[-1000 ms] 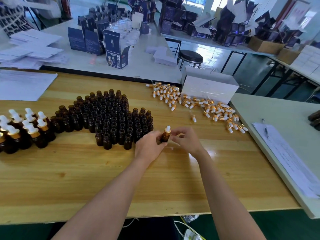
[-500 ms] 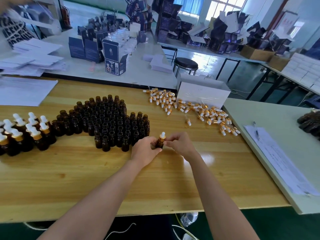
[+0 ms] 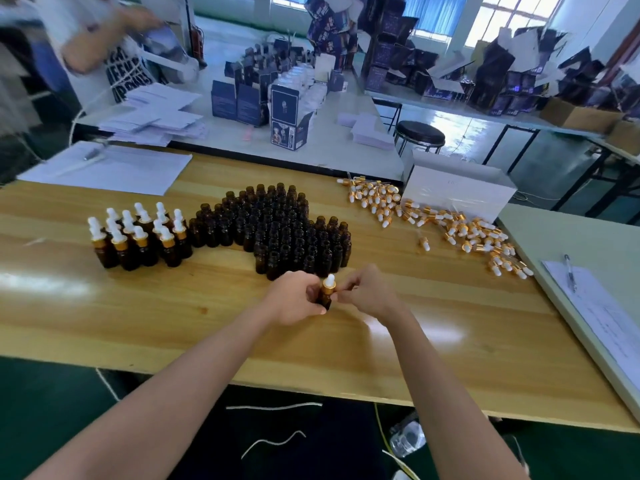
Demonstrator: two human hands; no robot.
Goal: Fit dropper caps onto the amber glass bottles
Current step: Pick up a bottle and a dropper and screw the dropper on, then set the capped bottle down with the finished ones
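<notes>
An amber bottle (image 3: 325,296) stands upright between my hands near the middle of the wooden table (image 3: 138,306). My left hand (image 3: 294,298) grips its body. My right hand (image 3: 363,292) pinches the gold collar of the white-tipped dropper cap (image 3: 329,283) sitting on its neck. Behind my hands stands a dense cluster of several uncapped amber bottles (image 3: 277,230). Several capped bottles (image 3: 138,237) stand in a group to the left. A heap of loose dropper caps (image 3: 433,220) lies at the right rear of the table.
A white box (image 3: 457,192) sits behind the caps. Paper sheets (image 3: 110,168) lie at the table's far left. A clipboard with a pen (image 3: 568,271) rests on the grey table to the right. Another person (image 3: 104,46) works at the far table with blue cartons (image 3: 287,119).
The camera view has swung left and tilted, so the capped bottles now show fully. My hands stay on the same bottle and cap, close together.
</notes>
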